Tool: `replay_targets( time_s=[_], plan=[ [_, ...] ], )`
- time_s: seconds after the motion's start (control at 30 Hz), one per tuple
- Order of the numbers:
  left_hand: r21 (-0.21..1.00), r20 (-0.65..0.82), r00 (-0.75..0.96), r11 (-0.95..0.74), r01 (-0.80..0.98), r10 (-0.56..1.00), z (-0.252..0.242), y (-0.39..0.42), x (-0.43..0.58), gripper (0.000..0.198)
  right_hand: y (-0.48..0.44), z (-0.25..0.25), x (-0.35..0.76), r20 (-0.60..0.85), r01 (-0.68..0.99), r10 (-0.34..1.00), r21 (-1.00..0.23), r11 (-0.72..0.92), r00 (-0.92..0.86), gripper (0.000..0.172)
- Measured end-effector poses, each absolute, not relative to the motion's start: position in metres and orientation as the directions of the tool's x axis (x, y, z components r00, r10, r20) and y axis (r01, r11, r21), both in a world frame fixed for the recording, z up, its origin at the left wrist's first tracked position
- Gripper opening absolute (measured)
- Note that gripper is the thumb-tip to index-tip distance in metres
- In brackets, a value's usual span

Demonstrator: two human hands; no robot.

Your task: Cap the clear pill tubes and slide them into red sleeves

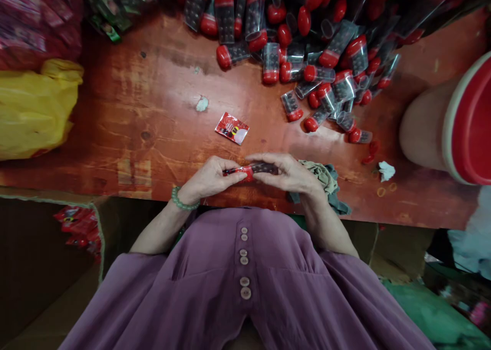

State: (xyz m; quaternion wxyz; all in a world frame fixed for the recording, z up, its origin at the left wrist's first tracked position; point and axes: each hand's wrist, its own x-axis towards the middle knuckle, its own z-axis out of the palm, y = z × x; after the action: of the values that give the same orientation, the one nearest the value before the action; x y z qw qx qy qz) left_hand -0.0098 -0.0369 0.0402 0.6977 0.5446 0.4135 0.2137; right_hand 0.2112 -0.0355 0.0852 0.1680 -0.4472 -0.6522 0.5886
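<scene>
My right hand (286,171) is closed round a clear plastic tube (265,167) of dark round balls, which lies sideways near the table's front edge. Its red end (247,173) points towards my left hand (213,177). The left thumb and fingers pinch a shiny red and dark piece (231,171) at that end; it resembles a small packet seen edge-on, but fingers hide most of it. Just beyond the hands, a flat red printed packet (232,128) lies on the table. A green bead bracelet (185,200) circles my left wrist.
Many red-capped tubes (271,63) are heaped at the back of the table (164,114). A red-lidded bucket (429,127) stands right, a crumpled cloth (326,181) by my right wrist. Yellow bag (34,114) sits left; a cardboard box (115,227) holding red packets is below the edge.
</scene>
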Motion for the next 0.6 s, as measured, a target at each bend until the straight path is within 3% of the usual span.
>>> replay_targets(
  time_s=[0.17, 0.3, 0.43, 0.6],
  plan=[
    [0.792, -0.468, 0.479, 0.593, -0.145, 0.742, 0.034, -0.038, -0.006, 0.042, -0.038, 0.07, 0.209, -0.451, 0.177, 0.785, -0.892, -0.416, -0.424, 0.027],
    [0.664, -0.472, 0.459, 0.646, -0.377, 0.753, 0.036, -0.044, -0.007, 0.049, -0.043, 0.057, 0.201, -0.512, -0.018, 0.792, -0.836, -0.548, -0.332, 0.031],
    [0.667, -0.523, 0.354, 0.631, -0.396, 0.775, 0.037, -0.051, 0.001, 0.037, -0.046, 0.05, 0.194, -0.543, -0.121, 0.797, -0.801, -0.586, -0.264, 0.035],
    [0.67, -0.609, 0.231, 0.648, -0.363, 0.759, 0.037, -0.056, 0.011, 0.044, -0.051, 0.052, 0.187, -0.552, -0.084, 0.81, -0.814, -0.575, -0.196, 0.038]
  ],
)
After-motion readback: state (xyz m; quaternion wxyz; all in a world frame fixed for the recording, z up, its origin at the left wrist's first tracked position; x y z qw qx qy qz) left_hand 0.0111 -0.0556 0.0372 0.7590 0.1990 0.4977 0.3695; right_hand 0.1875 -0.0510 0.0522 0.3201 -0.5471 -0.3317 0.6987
